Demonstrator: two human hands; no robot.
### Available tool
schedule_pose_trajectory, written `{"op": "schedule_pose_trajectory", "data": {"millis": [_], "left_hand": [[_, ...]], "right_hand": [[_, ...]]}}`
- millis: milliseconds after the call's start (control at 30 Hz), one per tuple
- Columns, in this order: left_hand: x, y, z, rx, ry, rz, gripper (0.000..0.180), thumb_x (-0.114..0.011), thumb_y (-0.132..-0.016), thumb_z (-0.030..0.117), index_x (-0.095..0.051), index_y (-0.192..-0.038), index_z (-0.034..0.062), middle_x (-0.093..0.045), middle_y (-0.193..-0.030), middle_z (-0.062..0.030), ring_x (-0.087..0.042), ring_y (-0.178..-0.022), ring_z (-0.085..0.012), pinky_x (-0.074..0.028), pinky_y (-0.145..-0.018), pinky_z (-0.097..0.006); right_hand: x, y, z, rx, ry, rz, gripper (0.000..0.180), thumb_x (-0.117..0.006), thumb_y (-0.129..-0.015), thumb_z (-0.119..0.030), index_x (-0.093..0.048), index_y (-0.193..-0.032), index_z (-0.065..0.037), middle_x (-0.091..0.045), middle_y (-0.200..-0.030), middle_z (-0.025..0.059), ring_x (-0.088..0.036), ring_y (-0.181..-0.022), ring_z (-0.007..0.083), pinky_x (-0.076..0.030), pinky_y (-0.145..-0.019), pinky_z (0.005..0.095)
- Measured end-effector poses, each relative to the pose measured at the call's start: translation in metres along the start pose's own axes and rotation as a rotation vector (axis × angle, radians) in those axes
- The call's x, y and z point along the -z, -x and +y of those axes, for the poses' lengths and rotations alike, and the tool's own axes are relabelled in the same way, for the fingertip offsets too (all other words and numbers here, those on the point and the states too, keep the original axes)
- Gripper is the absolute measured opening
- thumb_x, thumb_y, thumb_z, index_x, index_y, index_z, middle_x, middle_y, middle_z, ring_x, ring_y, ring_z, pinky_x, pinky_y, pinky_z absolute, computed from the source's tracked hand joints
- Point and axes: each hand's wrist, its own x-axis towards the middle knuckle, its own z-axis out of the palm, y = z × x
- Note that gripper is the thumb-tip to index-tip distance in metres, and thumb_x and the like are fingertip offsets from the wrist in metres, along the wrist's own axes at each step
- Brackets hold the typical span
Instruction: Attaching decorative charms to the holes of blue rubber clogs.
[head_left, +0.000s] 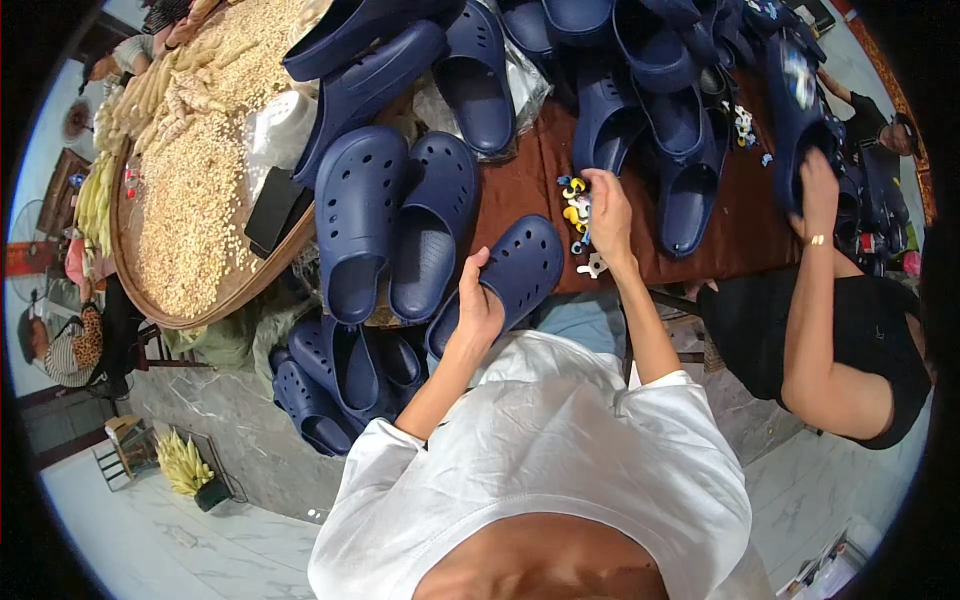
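Note:
My left hand (478, 305) is closed round a navy blue perforated clog (525, 268), thumb across its opening, just in front of the table edge. My right hand (608, 215) is over the brown cloth beside a small heap of shoe charms (575, 205) in yellow, white, black and blue. Its fingers are bent together at the heap's edge; whatever is between them is hidden. One pale flower-like charm (592, 266) lies nearest me. A pair of navy clogs stands left of my left hand, the nearer one (358, 200) partly over the tray's edge.
A round woven tray (205, 322) holds corn kernels, cobs and a black phone (275, 212). More clogs (690, 205) pile up at the back. A co-worker's hand (818, 190) holds a clog (795, 110) on the right. Several clogs (310, 400) hang low at the left. Brown cloth (540, 170) covers the table.

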Motion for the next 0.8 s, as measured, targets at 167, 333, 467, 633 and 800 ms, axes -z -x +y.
{"op": "schedule_pose_trajectory", "data": {"millis": [167, 333, 467, 633, 800], "left_hand": [[0.018, 0.019, -0.006, 0.014, -0.235, -0.052, 0.053, -0.065, -0.089, 0.031, -0.054, -0.127, -0.0033, -0.06, -0.126, -0.0146, -0.056, -0.118, -0.0243, -0.043, -0.104, -0.037], [0.014, 0.031, -0.002, 0.027, -0.58, -0.059, 0.049, -0.064, -0.086, 0.011, -0.05, -0.13, -0.005, -0.062, -0.121, -0.0121, -0.059, -0.11, -0.0219, -0.044, -0.1, -0.033], [0.01, 0.025, 0.027, 0.119, -0.49, -0.086, 0.049, -0.064, -0.084, 0.008, -0.05, -0.13, -0.0028, -0.062, -0.122, -0.0127, -0.06, -0.111, -0.0243, -0.047, -0.098, -0.036], [-0.053, 0.022, 0.101, 0.077, -0.299, -0.334, 0.041, -0.062, -0.078, 0.004, -0.059, -0.117, -0.0078, -0.066, -0.115, -0.0179, -0.064, -0.108, -0.0311, -0.048, -0.099, -0.045], [-0.138, -0.018, 0.175, -0.078, -0.238, -0.467, 0.033, -0.056, -0.082, 0.006, -0.059, -0.111, -0.0078, -0.065, -0.114, -0.0195, -0.063, -0.107, -0.0326, -0.046, -0.102, -0.046]], "right_hand": [[0.029, 0.015, 0.011, 0.006, 0.155, 0.069, 0.025, -0.049, -0.1, -0.02, -0.059, -0.113, -0.002, -0.062, -0.102, 0.0197, -0.06, -0.095, 0.0373, -0.047, -0.084, 0.043], [0.029, 0.038, 0.021, 0.1, 0.315, 0.104, 0.041, -0.06, -0.093, -0.017, -0.05, -0.13, -0.003, -0.051, -0.115, 0.0197, -0.048, -0.111, 0.0365, -0.037, -0.097, 0.0462], [0.019, 0.044, -0.005, 0.117, 0.24, 0.106, 0.027, -0.06, -0.091, -0.011, -0.059, -0.117, -0.003, -0.05, -0.114, 0.0176, -0.048, -0.11, 0.0352, -0.038, -0.096, 0.0444], [0.007, 0.035, -0.026, 0.129, 0.15, 0.043, 0.021, -0.061, -0.089, -0.007, -0.063, -0.11, -0.004, -0.054, -0.108, 0.0135, -0.052, -0.104, 0.0332, -0.04, -0.093, 0.0435], [-0.012, -0.024, -0.03, 0.126, -0.02, 0.018, 0.026, -0.059, -0.091, -0.008, -0.06, -0.116, -0.003, -0.056, -0.112, 0.0148, -0.055, -0.105, 0.0337, -0.043, -0.092, 0.0416]]}}
